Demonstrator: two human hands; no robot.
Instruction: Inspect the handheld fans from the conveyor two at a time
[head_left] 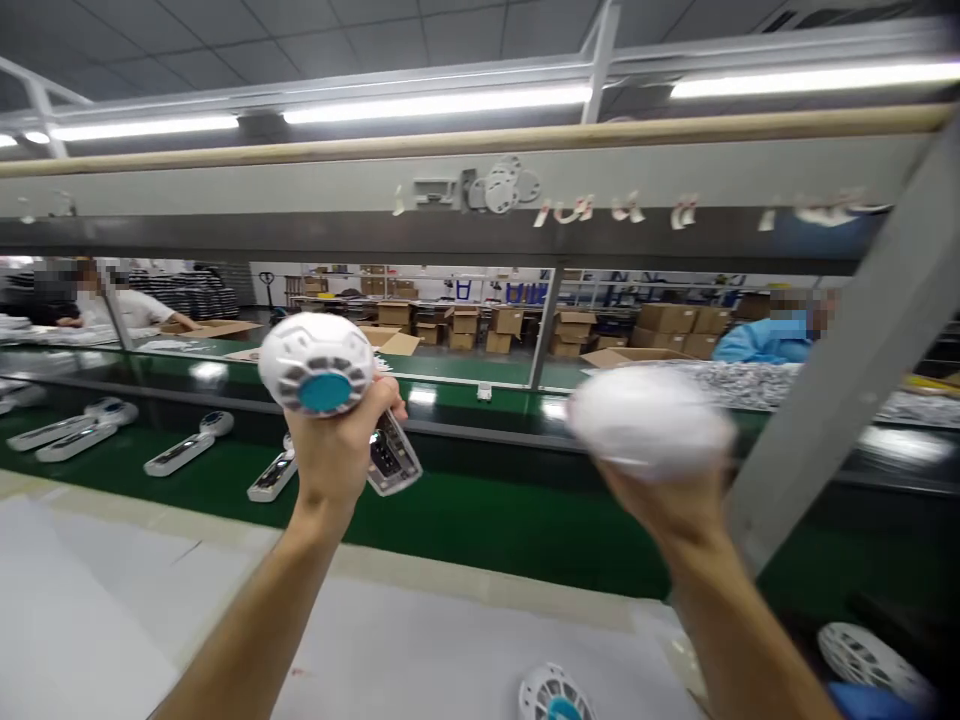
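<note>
My left hand (pixel 334 455) is closed around a white handheld device (pixel 319 350), raised above the green belt. The device has a round vented head with a teal centre, and its handle shows a bare circuit board. Up on the right, my right hand (pixel 667 500) grips a white rounded thing (pixel 649 420), smeared by motion; its details and my fingers are mostly hidden. Several similar white devices (pixel 187 445) with open handles lie on the belt (pixel 480 520) to the left. A vented white head with a teal centre (pixel 555 695) rests on the white table near the bottom edge.
A slanted grey post (pixel 847 330) stands close beside my right hand. A white vented part (pixel 870 660) lies at the lower right. Across the line are two people, one in a blue sleeve (pixel 765 342), and cardboard boxes (pixel 574 325). A shelf beam (pixel 300 190) runs overhead.
</note>
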